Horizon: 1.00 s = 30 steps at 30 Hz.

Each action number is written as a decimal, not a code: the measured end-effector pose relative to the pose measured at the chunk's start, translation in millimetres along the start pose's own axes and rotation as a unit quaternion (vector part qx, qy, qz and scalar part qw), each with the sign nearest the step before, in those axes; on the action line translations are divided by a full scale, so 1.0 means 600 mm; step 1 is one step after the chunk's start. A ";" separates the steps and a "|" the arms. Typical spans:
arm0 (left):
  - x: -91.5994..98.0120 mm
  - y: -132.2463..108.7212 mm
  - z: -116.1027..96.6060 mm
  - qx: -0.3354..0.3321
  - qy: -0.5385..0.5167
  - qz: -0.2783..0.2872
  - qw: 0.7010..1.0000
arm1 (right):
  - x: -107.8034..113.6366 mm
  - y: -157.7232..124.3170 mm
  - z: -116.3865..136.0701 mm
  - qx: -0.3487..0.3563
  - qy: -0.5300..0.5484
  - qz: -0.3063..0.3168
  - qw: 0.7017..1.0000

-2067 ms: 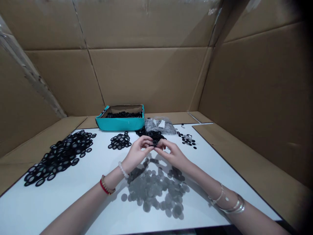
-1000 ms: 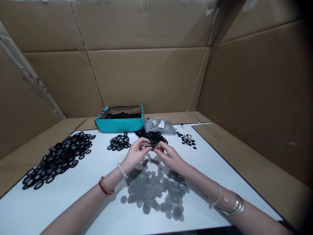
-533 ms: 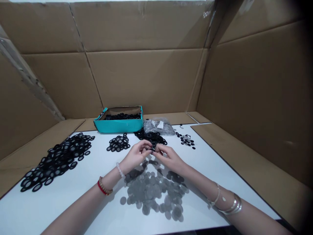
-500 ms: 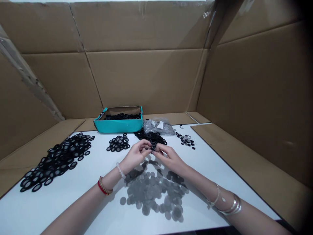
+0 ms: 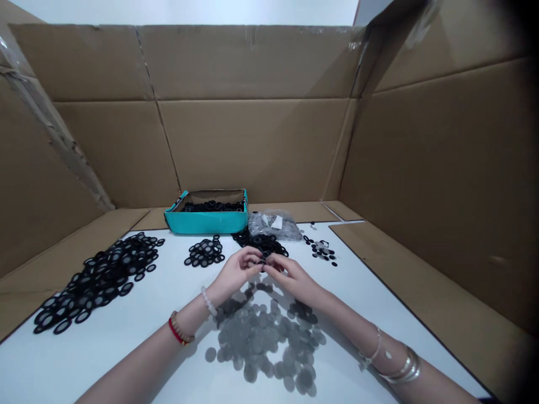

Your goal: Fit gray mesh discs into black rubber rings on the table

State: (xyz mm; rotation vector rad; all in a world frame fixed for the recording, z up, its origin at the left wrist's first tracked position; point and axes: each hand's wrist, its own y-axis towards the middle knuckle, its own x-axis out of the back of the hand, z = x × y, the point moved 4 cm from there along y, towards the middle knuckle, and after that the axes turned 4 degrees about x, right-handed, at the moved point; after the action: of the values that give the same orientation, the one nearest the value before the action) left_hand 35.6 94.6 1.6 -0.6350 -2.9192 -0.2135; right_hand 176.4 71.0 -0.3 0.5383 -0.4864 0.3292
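Note:
My left hand (image 5: pixel 240 266) and my right hand (image 5: pixel 290 275) meet at the middle of the white table, fingertips nearly touching. Between them they pinch a small black ring (image 5: pixel 263 261), mostly covered by the fingers. Just behind the fingertips lies a heap of black rings (image 5: pixel 269 245). Below my hands a spread of thin grey translucent discs (image 5: pixel 252 331) covers the table, partly in the shadow of my arms.
On the left is a long pile of black rings with grey centres (image 5: pixel 105 275); a smaller pile (image 5: pixel 205 252) lies nearer the middle. Behind stand a teal box (image 5: pixel 206 223) of black rings and a clear plastic bag (image 5: pixel 275 224). Small dark pieces (image 5: pixel 322 249) lie right. Cardboard walls (image 5: pixel 252 146) surround the table.
The view has tipped up a little, so everything sits slightly lower in the picture. My hands stay together on the black ring, which is now more hidden by the fingers.

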 end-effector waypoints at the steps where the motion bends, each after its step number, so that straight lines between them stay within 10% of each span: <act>1: -0.001 0.000 0.000 -0.001 0.001 0.000 1.000 | -0.001 -0.001 0.002 0.008 -0.007 0.005 1.000; 30: -0.005 -0.012 -0.013 0.082 -0.070 -0.042 0.993 | -0.006 -0.002 -0.002 -0.012 0.051 -0.015 0.999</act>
State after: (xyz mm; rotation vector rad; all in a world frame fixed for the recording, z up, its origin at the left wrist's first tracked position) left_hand 36.3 85.4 8.2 -0.5233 -3.0589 0.0636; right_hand 174.1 69.7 -3.6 0.5028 -0.3832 0.3200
